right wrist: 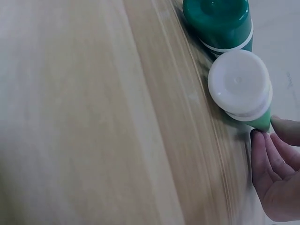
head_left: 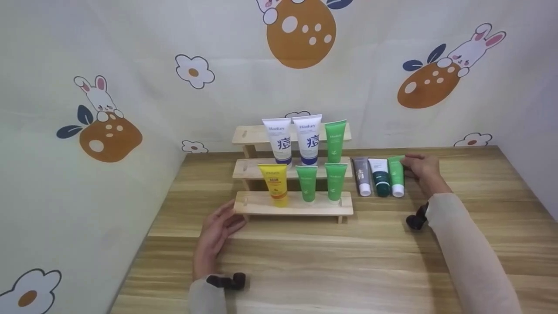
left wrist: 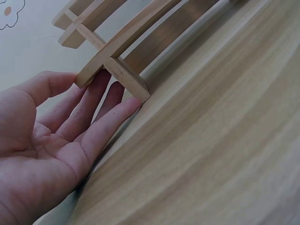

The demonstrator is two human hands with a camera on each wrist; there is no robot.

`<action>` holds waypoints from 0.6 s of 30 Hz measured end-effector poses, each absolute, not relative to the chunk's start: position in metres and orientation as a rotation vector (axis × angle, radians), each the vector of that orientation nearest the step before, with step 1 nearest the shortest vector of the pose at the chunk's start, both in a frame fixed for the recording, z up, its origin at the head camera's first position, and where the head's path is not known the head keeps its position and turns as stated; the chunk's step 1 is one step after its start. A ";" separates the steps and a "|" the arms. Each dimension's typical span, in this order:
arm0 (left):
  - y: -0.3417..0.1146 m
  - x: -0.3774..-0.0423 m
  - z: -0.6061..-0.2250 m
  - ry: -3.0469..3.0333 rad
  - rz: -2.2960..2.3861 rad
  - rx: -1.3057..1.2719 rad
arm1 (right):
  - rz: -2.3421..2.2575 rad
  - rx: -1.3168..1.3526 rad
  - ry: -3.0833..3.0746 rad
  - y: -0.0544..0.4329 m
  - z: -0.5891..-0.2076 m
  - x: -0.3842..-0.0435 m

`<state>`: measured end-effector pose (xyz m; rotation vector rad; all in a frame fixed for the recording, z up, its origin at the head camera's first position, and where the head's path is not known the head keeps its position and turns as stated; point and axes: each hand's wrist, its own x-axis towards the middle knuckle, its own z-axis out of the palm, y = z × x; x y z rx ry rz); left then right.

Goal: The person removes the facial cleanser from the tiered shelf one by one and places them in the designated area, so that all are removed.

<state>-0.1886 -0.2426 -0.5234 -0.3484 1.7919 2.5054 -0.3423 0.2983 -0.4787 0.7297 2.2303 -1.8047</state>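
Note:
At the left end of a three-step wooden display rack, my left hand grips the lowest step. In the left wrist view its thumb lies against the step's end, with fingers curled underneath and beside the short leg. To the right of the rack, my right hand pinches the side edge of a green squeeze tube near its flat end. That tube lies on the table, white cap toward the front. Beside it lie a white-and-dark-green tube and a grey tube.
On the rack stand two white tubes with blue caps, a yellow tube and several green tubes. A patterned cloth hangs behind the wood-grain table and along its sides.

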 end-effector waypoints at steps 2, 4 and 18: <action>-0.243 -0.189 -0.524 1.794 2.506 -0.343 | -1.812 0.715 2.225 0.299 -0.477 -0.341; -0.242 -0.189 -0.524 1.786 2.511 -0.345 | -1.835 0.709 2.205 0.300 -0.475 -0.341; -0.244 -0.189 -0.525 1.783 2.503 -0.331 | -1.837 0.410 2.417 0.279 -0.427 -0.330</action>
